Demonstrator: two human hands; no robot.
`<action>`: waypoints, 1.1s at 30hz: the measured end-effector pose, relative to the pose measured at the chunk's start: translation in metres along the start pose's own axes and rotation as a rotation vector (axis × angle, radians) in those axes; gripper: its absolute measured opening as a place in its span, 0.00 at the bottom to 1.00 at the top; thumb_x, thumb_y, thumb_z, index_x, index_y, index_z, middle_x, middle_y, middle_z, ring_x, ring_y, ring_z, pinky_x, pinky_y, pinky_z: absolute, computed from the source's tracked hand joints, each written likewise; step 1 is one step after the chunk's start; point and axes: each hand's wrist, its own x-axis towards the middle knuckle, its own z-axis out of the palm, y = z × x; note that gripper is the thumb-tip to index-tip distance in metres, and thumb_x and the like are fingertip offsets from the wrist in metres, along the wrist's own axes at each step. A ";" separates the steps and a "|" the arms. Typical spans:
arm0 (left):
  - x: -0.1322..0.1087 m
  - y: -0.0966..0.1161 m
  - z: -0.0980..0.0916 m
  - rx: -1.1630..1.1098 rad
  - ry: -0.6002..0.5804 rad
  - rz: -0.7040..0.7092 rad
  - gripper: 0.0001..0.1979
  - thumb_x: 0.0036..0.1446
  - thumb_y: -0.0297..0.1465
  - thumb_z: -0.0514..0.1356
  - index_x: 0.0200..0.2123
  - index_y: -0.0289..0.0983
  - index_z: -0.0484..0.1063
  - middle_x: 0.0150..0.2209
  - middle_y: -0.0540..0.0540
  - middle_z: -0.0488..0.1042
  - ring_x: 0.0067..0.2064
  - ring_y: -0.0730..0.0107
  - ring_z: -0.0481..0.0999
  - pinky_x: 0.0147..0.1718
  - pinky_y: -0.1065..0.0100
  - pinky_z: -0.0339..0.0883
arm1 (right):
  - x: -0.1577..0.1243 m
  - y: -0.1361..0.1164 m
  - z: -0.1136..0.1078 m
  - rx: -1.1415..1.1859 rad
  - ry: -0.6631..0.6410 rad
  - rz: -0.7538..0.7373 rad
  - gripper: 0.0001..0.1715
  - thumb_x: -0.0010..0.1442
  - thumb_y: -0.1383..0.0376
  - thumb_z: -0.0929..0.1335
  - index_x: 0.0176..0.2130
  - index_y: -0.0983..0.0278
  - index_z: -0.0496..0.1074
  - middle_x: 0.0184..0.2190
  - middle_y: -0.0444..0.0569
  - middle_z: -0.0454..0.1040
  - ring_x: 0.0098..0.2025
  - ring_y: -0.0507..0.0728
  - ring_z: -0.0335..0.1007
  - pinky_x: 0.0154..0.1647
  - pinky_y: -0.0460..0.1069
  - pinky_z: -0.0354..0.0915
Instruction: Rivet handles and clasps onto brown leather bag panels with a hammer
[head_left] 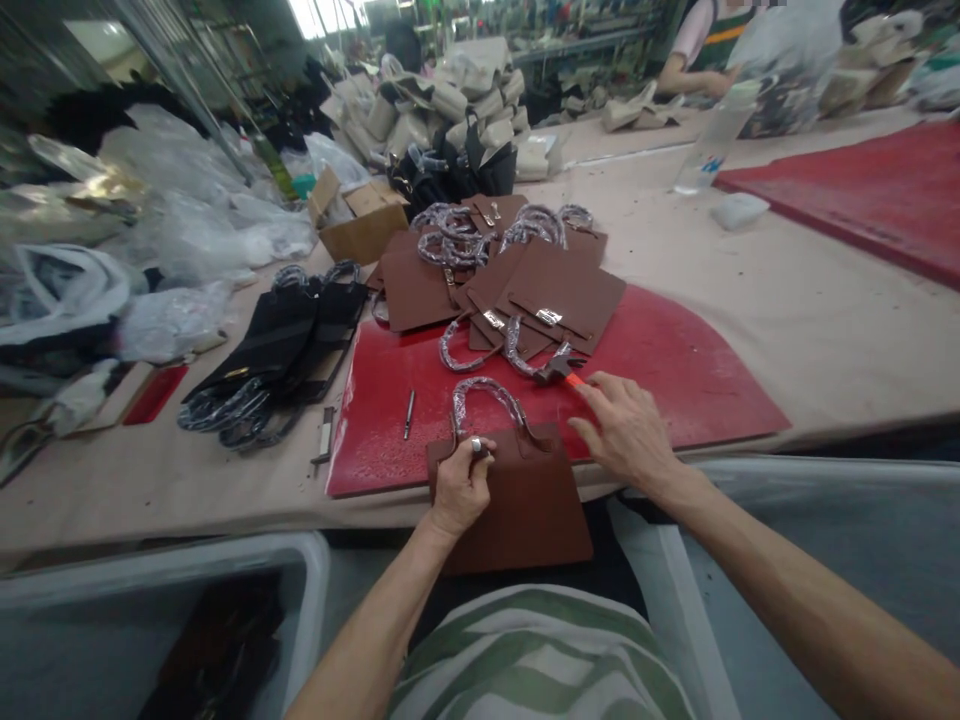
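A brown bag panel (525, 500) lies at the near edge of the red board, its film-wrapped handle (487, 390) pointing away from me. Over the left handle tab, my left hand (461, 490) is closed around a short metal punch (478, 447), its lower end hidden by the fingers. To the right, my right hand (626, 430) has its fingers over the orange handle of a claw hammer (559, 370), the thumb held apart. The hammer's dark head is beside the wrapped handles of other brown panels. On the board to the left lies a slim metal rod tool (409, 414).
Stacked brown bag panels (562, 285) cover the back of the red board (675, 370). Black bags (277, 340) lie left, near a cardboard box (364, 220). Grey bins (315, 580) stand below the table edge. A plastic bottle (709, 145) and another person's arm (686, 75) are farther back.
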 end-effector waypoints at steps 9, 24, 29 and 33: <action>-0.001 0.004 -0.003 0.056 -0.004 -0.005 0.08 0.68 0.28 0.54 0.46 0.36 0.71 0.41 0.43 0.79 0.43 0.67 0.80 0.45 0.67 0.76 | -0.006 -0.057 0.059 0.289 -0.161 -0.086 0.45 0.45 0.51 0.82 0.58 0.59 0.71 0.68 0.60 0.53 0.66 0.72 0.50 0.65 0.70 0.49; -0.004 0.012 -0.004 0.019 0.049 -0.020 0.10 0.66 0.23 0.56 0.49 0.35 0.71 0.45 0.44 0.78 0.47 0.68 0.79 0.49 0.68 0.76 | -0.011 -0.070 0.060 0.311 -0.123 -0.001 0.37 0.47 0.65 0.79 0.56 0.60 0.72 0.64 0.52 0.62 0.64 0.68 0.55 0.68 0.68 0.46; -0.006 0.009 -0.008 -0.039 0.021 -0.097 0.09 0.66 0.24 0.58 0.48 0.36 0.72 0.44 0.45 0.79 0.46 0.68 0.80 0.49 0.68 0.76 | -0.009 -0.070 0.059 0.327 -0.130 0.018 0.37 0.46 0.65 0.80 0.55 0.59 0.73 0.64 0.50 0.62 0.64 0.67 0.55 0.68 0.67 0.48; -0.011 0.006 -0.008 -0.148 0.083 -0.268 0.07 0.67 0.28 0.59 0.47 0.36 0.72 0.44 0.44 0.79 0.46 0.65 0.80 0.50 0.63 0.76 | -0.009 -0.070 0.060 0.328 -0.129 0.032 0.38 0.45 0.64 0.81 0.55 0.59 0.73 0.64 0.50 0.62 0.64 0.67 0.55 0.68 0.67 0.47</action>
